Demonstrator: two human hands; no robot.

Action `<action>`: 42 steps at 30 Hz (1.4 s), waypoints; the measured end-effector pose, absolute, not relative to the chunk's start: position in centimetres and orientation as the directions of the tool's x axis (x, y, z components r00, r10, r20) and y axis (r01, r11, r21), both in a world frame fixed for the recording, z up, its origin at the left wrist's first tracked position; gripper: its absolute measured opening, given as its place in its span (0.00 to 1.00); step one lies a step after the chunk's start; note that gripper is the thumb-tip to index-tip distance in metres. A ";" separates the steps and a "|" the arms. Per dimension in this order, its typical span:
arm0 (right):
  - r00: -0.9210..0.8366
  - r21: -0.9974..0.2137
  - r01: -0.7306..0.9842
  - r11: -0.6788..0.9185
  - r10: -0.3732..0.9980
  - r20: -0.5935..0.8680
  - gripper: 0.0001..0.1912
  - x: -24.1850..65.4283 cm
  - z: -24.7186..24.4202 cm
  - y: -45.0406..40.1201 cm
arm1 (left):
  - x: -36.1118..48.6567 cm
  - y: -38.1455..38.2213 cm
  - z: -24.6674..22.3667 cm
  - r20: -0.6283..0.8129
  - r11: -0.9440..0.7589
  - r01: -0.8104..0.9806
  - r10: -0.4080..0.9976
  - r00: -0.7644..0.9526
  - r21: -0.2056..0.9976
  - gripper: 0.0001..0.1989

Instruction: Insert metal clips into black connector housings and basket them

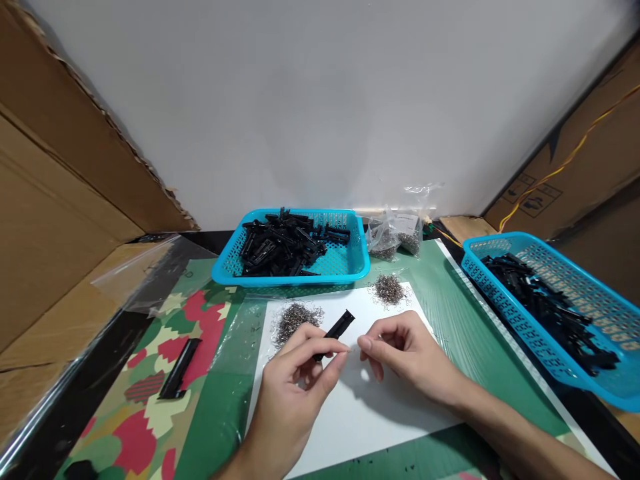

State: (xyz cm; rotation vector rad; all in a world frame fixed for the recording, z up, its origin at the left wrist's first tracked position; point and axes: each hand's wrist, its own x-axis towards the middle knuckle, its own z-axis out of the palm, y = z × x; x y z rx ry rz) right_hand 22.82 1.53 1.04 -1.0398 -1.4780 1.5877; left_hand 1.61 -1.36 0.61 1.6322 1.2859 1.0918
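Observation:
My left hand [305, 373] is closed around a narrow black plastic part [341, 325], whose far end sticks out up and to the right. Its thumb and forefinger also pinch together at the tips, with a tiny thing between them too small to name. Close by on the right, my right hand [400, 347] has its thumb and forefinger pressed together; whatever they hold is too small to make out. Beneath both hands lies a white sheet [360, 427]. A pile of small metal pieces [295, 323] sits behind my left hand, and a smaller metal pile [389, 289] lies beyond my right.
A blue basket [295, 280] of black parts stands at the back. Another blue basket [525, 353] with similar parts is at the right. Clear bags [400, 233] of metal pieces lean by the wall. One black part [180, 370] rests on the patterned cloth at left.

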 end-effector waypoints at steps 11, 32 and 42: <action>-0.517 -0.947 -0.055 -0.318 0.820 -0.245 0.25 22.4 0.2 1.1 | 1.9 -1.9 0.3 0.260 -0.290 0.393 0.957 0.129 0.873 0.06; -0.451 -0.860 0.339 0.382 0.868 0.208 0.09 23.0 1.1 0.0 | 1.8 -1.5 0.3 0.036 -0.136 0.344 0.959 0.282 0.929 0.10; -0.477 -0.794 0.315 0.519 0.810 0.340 0.07 23.5 1.2 0.0 | 2.0 -1.9 0.7 -0.036 -0.101 0.346 0.930 0.367 0.933 0.14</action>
